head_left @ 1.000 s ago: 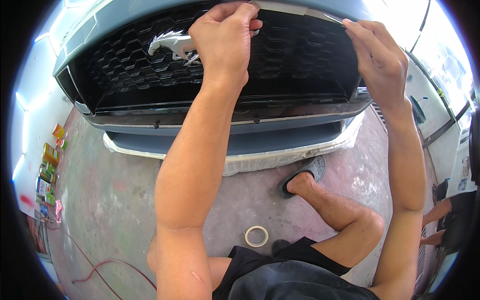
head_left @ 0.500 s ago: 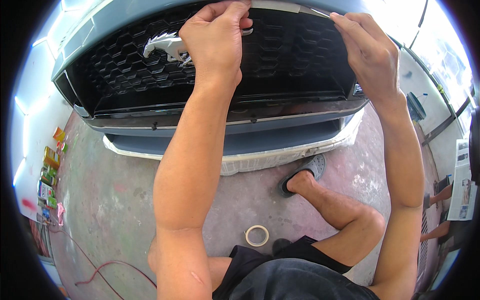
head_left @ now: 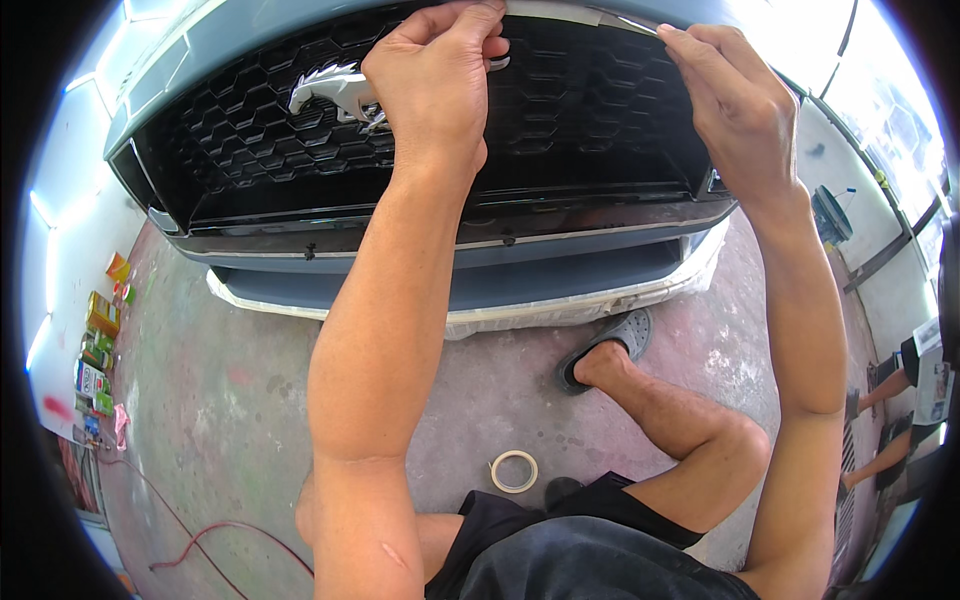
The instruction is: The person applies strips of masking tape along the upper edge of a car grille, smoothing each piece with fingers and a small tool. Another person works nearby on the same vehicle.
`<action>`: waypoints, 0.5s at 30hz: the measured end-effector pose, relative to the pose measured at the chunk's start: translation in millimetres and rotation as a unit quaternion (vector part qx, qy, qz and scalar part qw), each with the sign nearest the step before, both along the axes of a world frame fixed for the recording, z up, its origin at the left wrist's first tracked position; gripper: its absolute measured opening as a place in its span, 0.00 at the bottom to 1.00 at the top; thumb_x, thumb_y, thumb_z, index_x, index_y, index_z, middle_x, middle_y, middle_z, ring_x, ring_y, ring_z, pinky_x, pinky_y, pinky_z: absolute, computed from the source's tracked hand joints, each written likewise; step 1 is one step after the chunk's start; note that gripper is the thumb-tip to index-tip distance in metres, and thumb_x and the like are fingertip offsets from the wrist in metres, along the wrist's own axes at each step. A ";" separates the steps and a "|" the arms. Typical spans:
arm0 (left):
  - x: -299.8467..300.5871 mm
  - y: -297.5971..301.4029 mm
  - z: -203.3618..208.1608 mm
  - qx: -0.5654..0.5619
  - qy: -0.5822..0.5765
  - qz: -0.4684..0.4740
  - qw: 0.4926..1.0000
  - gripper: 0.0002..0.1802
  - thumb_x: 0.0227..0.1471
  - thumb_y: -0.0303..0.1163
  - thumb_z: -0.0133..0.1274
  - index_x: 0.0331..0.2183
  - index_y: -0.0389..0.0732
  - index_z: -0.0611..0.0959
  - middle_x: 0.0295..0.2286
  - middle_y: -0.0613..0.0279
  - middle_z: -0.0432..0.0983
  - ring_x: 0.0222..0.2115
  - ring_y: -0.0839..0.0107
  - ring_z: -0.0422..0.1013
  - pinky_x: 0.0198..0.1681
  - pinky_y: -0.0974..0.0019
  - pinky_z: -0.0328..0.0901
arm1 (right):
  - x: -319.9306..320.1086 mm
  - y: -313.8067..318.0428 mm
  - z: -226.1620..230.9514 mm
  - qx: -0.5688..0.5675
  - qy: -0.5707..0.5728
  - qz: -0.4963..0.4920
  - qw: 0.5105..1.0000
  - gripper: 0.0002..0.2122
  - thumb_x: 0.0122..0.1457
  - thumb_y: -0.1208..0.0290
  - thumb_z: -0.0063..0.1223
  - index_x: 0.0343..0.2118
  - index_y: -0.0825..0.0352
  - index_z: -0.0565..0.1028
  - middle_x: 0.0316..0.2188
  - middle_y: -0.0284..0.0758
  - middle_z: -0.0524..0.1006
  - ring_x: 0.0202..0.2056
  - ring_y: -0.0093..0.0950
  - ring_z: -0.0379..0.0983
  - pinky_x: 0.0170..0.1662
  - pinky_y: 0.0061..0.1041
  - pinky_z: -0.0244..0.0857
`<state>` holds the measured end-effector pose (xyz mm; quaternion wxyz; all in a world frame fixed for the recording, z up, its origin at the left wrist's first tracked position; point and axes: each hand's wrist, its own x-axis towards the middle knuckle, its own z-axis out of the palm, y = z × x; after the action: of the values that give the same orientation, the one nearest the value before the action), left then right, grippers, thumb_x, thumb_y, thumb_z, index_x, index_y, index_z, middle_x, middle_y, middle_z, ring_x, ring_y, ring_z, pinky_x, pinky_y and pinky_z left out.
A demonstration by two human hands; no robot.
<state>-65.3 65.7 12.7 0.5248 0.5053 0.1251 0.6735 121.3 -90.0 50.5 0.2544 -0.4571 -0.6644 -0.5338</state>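
Note:
A blue-grey car bumper point(head_left: 470, 285) with a black honeycomb grille point(head_left: 590, 120) and a chrome animal emblem point(head_left: 325, 90) fills the top of the view. A pale strip of masking tape point(head_left: 565, 12) runs along the grille's upper edge. My left hand point(head_left: 430, 95) is raised to that edge just right of the emblem, fingers curled and pinching the tape. My right hand point(head_left: 740, 110) holds the same strip farther right with its fingertips. I crouch in front, with my knee point(head_left: 735, 455) and sandalled foot point(head_left: 605, 350) below.
A roll of masking tape point(head_left: 514, 471) lies on the concrete floor by my knee. Spray cans and boxes point(head_left: 95, 350) line the left wall, with a red cable point(head_left: 200, 520) near them. Another person's legs point(head_left: 890, 430) show at the right edge.
Both hands stay on the tape at the grille's top edge. They have shifted slightly to the left along it; the left hand's fingers have curled tighter.

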 end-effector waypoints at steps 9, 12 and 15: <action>-0.6 0.3 -1.3 0.009 0.011 0.007 1.000 0.07 0.54 0.31 0.68 0.34 0.40 0.88 0.29 0.64 0.84 0.29 0.77 0.77 0.36 0.72 0.69 | 0.5 0.6 -1.1 0.003 -0.002 -0.004 1.000 0.10 0.60 0.79 0.63 0.45 0.63 0.84 0.38 0.36 0.83 0.35 0.30 0.81 0.38 0.22 0.76; -0.5 -0.6 0.8 -0.003 0.007 -0.001 1.000 0.07 0.54 0.31 0.68 0.34 0.39 0.88 0.29 0.64 0.84 0.29 0.77 0.77 0.36 0.72 0.68 | 2.9 -0.5 -0.8 0.005 -0.005 0.000 1.000 0.11 0.60 0.79 0.63 0.45 0.63 0.84 0.38 0.36 0.83 0.35 0.30 0.81 0.38 0.23 0.76; -0.8 -3.6 1.1 -0.002 0.014 0.007 1.000 0.07 0.54 0.30 0.67 0.34 0.39 0.88 0.29 0.64 0.84 0.29 0.77 0.77 0.36 0.72 0.68 | 4.8 0.6 -0.5 0.005 -0.004 -0.001 1.000 0.11 0.60 0.79 0.63 0.45 0.63 0.84 0.37 0.36 0.83 0.35 0.30 0.81 0.38 0.23 0.76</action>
<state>-66.2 62.1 13.8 0.5191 0.5124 0.1373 0.6702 126.1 -89.4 50.1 0.2536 -0.4543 -0.6626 -0.5388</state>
